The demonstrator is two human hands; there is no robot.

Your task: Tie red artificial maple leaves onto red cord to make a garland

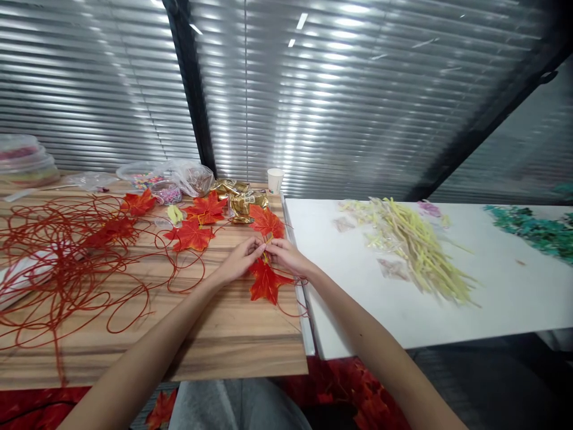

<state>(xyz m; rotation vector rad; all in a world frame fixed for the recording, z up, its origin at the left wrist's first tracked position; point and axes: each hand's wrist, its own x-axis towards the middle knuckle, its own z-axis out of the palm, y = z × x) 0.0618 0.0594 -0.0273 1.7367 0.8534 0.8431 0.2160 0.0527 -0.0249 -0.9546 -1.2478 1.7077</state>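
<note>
Near the right edge of the desk (pixel 233 346), left hand (pixel 245 257) and right hand (pixel 287 255) pinch yellow stems (pixel 265 257) between fingers, probably steadying the red leaves (pixel 265 285).

Orange-red leaves (pixel 265 283); white tabletop (pixel 344 286); brown-striped wooden table (pixel 250 346).

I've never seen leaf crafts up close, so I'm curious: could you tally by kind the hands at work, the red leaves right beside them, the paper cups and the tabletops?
Hands: 2 (left hand, right hand)
Red leaves beside them: 2 (upper leaf, lower leaf)
Paper cup: 1
Tabletops: 2 (wooden one, white one)
Total: 7
</note>
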